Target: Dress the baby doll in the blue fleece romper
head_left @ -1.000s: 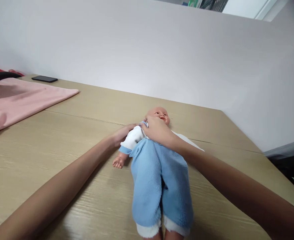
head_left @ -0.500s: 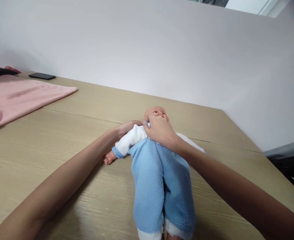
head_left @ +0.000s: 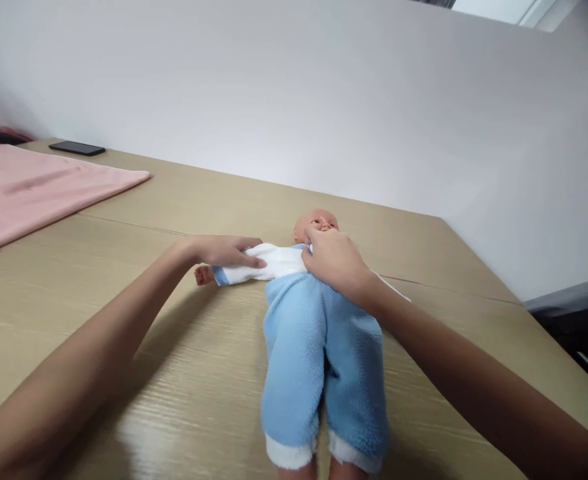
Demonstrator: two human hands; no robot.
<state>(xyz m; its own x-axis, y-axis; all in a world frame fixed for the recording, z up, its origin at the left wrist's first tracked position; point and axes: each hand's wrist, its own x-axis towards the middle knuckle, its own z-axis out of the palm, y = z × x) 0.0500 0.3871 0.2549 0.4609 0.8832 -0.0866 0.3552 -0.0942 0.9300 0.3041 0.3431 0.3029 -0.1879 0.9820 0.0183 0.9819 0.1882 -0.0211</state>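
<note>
A baby doll [head_left: 319, 219] lies on its back on the table, its head at the far end. It wears a fleecy outfit with a white top and light blue trousers [head_left: 297, 353]. My left hand [head_left: 227, 251] is around the white sleeve [head_left: 270, 257] on the left, thumb on the near side, fingers partly behind the cloth. Past the blue cuff, the doll's hand [head_left: 203, 275] sticks out. At the doll's neck, my right hand [head_left: 335, 263] has its fingers closed on the collar. It hides much of the chest.
The wood-grain table [head_left: 199, 373] meets a white wall [head_left: 254, 87] at the back. A pink cloth [head_left: 49, 180] is spread at the far left, with a black phone [head_left: 77, 147] behind it. Something dark [head_left: 584, 333] stands beyond the right edge.
My left hand has slid left from near the doll's collar onto its sleeve. The doll's arm now points straight out sideways rather than down. My right hand stays at the neck.
</note>
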